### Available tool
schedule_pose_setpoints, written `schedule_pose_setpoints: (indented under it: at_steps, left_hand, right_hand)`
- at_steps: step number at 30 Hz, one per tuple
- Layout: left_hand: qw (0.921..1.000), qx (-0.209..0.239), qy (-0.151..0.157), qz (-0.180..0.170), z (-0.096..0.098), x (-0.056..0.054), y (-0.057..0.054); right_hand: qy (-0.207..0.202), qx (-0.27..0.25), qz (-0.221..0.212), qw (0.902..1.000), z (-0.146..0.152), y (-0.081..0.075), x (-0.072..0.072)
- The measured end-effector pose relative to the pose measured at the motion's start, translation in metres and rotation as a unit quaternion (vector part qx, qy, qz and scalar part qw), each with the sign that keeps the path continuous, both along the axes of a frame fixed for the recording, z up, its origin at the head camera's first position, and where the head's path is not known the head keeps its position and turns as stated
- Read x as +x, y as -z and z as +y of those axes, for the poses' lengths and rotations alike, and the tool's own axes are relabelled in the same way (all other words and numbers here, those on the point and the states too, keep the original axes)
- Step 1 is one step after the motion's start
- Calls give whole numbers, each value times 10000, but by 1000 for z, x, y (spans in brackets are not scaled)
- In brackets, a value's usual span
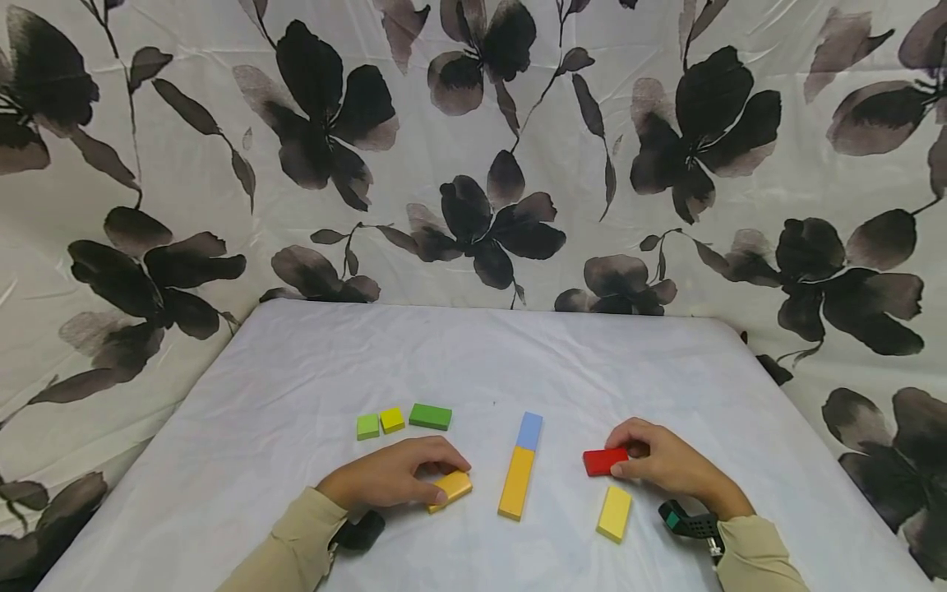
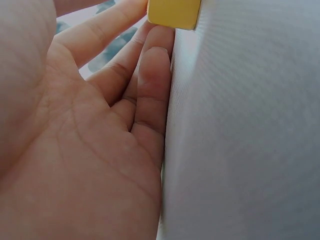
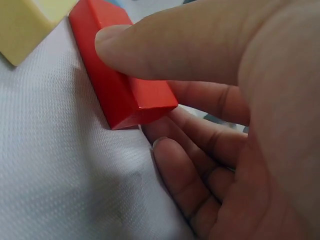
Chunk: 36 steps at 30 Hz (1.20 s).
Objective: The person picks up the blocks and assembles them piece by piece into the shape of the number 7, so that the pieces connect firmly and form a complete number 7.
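Beige sleeves (image 1: 284,538) are at the lower left and lower right of the head view. Farther, the left hand (image 1: 392,474) pinches an orange block (image 1: 455,488) below centre, and the right hand (image 1: 662,458), at lower right, pinches a red block (image 1: 599,462). Behind lies a green block (image 1: 431,416).

Glossy red rectangular block (image 3: 112,90): slanting, one end towards the camera, its lower edge by the cloth.
Right hand (image 3: 255,130): pinches the block, thumb (image 3: 165,45) lying across it from the right, index finger passing behind it.
Other fingers (image 3: 177,167): loosely bent, below and behind the block.
Smooth pale yellow block (image 3: 22,27): upper left corner, cut off by the frame, near the red block's far end.
White woven cloth (image 3: 50,150): spread beneath, finely ribbed.
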<state>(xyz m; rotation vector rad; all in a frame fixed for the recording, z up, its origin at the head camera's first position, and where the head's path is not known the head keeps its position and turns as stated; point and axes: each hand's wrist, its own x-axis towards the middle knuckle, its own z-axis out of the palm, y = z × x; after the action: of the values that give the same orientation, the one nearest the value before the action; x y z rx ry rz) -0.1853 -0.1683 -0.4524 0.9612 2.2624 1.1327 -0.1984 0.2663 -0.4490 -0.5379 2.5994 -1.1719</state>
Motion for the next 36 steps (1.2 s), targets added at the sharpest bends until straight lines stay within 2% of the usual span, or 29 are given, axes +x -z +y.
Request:
schedule_pose_setpoints:
  at_steps: [14,22,32,36]
  left_hand:
    - [9999,39,-25,-107,0,4,-2]
    - [10000,-41,-30,44,0,1,-1]
    - [10000,2,49,69,1,0,0]
    - [9999,-4,57,98,0,0,-1]
  right_hand:
    - [28,-5,-283,9996,-6,-1,1]
    - [182,-69,-13,9998,-9,-2,-1]
    - [967,-330,121,9947,-15,1,-1]
    - [1092,-470,282,9925,-17,1,-1]
